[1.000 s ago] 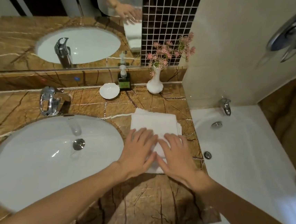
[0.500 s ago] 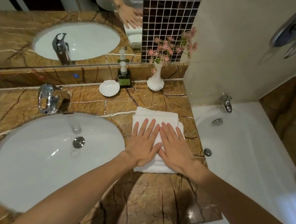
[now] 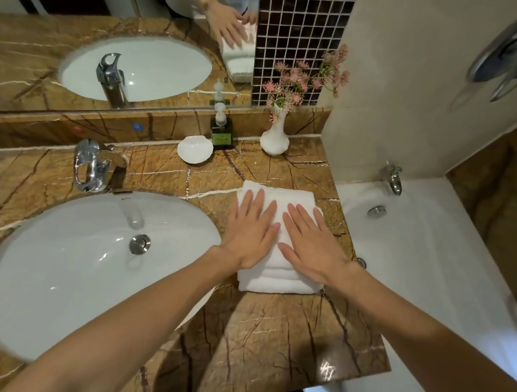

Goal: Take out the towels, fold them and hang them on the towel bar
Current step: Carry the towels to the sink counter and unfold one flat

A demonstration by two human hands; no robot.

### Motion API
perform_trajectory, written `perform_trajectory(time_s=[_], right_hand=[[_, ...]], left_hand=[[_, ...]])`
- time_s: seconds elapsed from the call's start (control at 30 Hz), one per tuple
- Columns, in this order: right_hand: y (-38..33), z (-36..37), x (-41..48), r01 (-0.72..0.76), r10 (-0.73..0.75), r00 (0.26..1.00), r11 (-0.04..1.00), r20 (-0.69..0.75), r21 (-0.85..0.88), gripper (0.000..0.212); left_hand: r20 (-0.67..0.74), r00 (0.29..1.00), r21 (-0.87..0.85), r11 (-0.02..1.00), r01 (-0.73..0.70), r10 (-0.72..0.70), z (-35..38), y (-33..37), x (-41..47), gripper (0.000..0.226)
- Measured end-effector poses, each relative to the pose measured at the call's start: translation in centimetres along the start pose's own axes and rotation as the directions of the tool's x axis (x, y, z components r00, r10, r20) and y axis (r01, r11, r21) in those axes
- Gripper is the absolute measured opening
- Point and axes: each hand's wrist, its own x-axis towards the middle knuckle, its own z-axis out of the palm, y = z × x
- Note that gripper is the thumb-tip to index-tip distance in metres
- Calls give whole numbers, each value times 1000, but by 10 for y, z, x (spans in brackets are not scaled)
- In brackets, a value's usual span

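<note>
Your left hand (image 3: 249,229) and right hand (image 3: 311,245) have slid forward across the folded towel (image 3: 277,281). Their fingers are now straight and flat, gripping nothing, pressing it smooth. The towel lies on the counter (image 3: 268,339), just right of the sink (image 3: 71,260). Folding looks finished; hanging remains.
</note>
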Motion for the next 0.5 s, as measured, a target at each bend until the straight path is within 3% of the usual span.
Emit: perform_trajectory(time_s=[0.1,0.23,0.37,0.43,0.5], right_hand=[[-3,-14,-6,48,-49,999,999,16,17,69],[-19,-17,-15,70,-74,995,996,65,61,62],[-20,-23,-15,16,-21,999,993,40,119,49],[-17,-30,-13,-8,11,1000,990,-21,143,47],[-12,-41,-8,-51,75,991,976,-108,211,56]], left_hand=[[-70,975,-201,960,195,-212,-15,-12,10,58],[45,927,-560,759,332,-372,-37,-21,33,59],[104,901,-588,705,396,-420,-51,-20,45,66],[126,920,-574,730,372,-370,-57,-14,43,49],[130,948,-578,754,311,-292,-64,-6,39,16]])
